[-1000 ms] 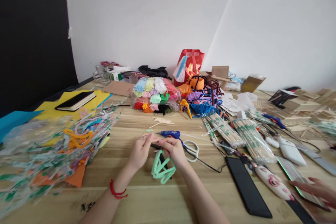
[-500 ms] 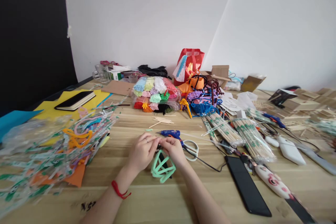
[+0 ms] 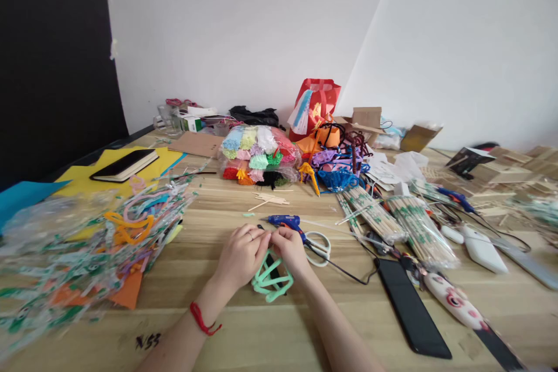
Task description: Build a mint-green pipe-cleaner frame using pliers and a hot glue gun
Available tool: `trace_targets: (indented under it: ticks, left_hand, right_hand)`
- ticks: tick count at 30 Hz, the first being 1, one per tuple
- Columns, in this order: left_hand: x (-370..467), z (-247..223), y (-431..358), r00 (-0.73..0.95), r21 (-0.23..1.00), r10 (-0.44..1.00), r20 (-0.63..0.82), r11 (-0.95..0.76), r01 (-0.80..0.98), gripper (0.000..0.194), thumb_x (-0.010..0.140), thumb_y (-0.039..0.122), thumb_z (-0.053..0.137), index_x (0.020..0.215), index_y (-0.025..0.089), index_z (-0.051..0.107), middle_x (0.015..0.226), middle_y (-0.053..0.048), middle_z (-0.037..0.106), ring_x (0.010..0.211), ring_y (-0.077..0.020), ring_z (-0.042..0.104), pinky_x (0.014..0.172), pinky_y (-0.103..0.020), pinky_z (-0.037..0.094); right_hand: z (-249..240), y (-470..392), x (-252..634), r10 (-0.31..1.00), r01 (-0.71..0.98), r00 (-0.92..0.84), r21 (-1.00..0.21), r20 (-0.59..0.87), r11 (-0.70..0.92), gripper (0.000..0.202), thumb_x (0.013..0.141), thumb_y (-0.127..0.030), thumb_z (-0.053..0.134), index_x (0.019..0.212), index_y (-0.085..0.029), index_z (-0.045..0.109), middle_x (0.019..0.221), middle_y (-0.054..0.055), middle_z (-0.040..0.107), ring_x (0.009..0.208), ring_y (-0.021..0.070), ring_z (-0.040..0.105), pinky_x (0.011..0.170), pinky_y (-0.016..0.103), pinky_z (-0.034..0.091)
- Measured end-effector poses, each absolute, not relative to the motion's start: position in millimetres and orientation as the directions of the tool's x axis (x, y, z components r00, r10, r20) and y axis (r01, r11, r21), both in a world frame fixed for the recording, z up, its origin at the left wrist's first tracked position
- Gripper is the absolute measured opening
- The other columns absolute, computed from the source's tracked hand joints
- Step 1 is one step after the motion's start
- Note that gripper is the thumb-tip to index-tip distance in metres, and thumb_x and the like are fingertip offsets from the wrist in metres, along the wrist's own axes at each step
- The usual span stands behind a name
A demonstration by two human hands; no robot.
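Observation:
Both hands meet above the middle of the wooden table. My left hand (image 3: 244,256), with a ring and a red string bracelet, has its fingers pinched together. My right hand (image 3: 289,251) is pinched as well, its fingertips touching those of the left. What lies between the fingertips is too small to make out. Just below them is a mint-green frame of fuzzy strips (image 3: 272,286), its upper edge close to the fingers. A dark object shows behind the frame. Beyond my right hand lie a blue glue gun (image 3: 283,221) and white-handled scissors (image 3: 320,249).
Plastic wrappers and fuzzy strips (image 3: 131,224) cover the left side. A bag of coloured bundles (image 3: 259,154) stands behind the hands. On the right are packs of sticks (image 3: 421,232), a black phone (image 3: 412,308) and a cable (image 3: 349,276).
My left hand and wrist have shifted slightly to the right and turned a little. The green frame has moved slightly up, and the fingertips remain together.

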State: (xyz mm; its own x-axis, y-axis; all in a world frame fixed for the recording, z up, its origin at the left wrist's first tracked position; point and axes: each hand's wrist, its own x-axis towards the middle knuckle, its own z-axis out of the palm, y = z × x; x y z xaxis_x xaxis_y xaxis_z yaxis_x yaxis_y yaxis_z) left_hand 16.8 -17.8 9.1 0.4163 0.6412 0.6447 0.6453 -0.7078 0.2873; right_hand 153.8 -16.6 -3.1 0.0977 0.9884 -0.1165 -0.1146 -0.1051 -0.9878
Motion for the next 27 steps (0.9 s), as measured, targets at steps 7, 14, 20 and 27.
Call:
trace_targets:
  ticks: [7, 14, 20, 27]
  left_hand:
    - [15, 12, -16, 0.315, 0.604, 0.785, 0.534, -0.615, 0.508, 0.035, 0.092, 0.027, 0.039, 0.085, 0.017, 0.072, 0.084, -0.008, 0.072, 0.086, -0.0211, 0.062, 0.079, -0.035, 0.048]
    - [13, 8, -6, 0.162, 0.954, 0.968, 0.192, -0.223, 0.2, 0.035, 0.088, 0.037, 0.046, 0.082, 0.017, 0.073, 0.088, -0.008, 0.074, 0.086, -0.022, 0.067, 0.08, -0.033, 0.05]
    - [3, 7, 2, 0.142, 0.972, 0.981, 0.132, -0.156, 0.177, 0.019, 0.07, 0.035, 0.068, 0.074, 0.016, 0.071, 0.074, -0.004, 0.073, 0.07, -0.0195, 0.066, 0.067, -0.027, 0.05]
    - [1, 17, 1, 0.213, 0.986, 0.974, 0.08, -0.108, 0.126, 0.038, 0.083, 0.044, 0.051, 0.065, 0.015, 0.069, 0.065, -0.005, 0.07, 0.063, -0.0174, 0.063, 0.062, -0.026, 0.047]
  right_hand:
    - [-1, -18, 154, 0.997, -0.179, 0.05, -0.982, -0.062, -0.052, 0.018, 0.06, -0.027, 0.062, 0.048, -0.016, 0.055, 0.036, -0.007, 0.039, 0.037, 0.0056, 0.027, 0.041, 0.022, 0.016]
    - [3, -19, 158, 1.0, -0.235, -0.006, -0.972, -0.028, -0.028, 0.016, 0.064, -0.03, 0.062, 0.057, -0.015, 0.063, 0.032, -0.009, 0.036, 0.034, 0.005, 0.021, 0.04, 0.023, 0.011]
    - [7, -18, 159, 0.998, -0.259, -0.001, -0.964, -0.055, -0.054, 0.022, 0.065, -0.037, 0.065, 0.067, -0.015, 0.063, 0.034, -0.01, 0.035, 0.035, 0.0051, 0.02, 0.041, 0.023, 0.01]
    - [8, -16, 163, 0.993, -0.349, 0.102, -0.937, -0.059, -0.02, 0.019, 0.069, -0.034, 0.056, 0.064, -0.016, 0.058, 0.032, -0.01, 0.03, 0.036, 0.0064, 0.02, 0.041, 0.023, 0.013]
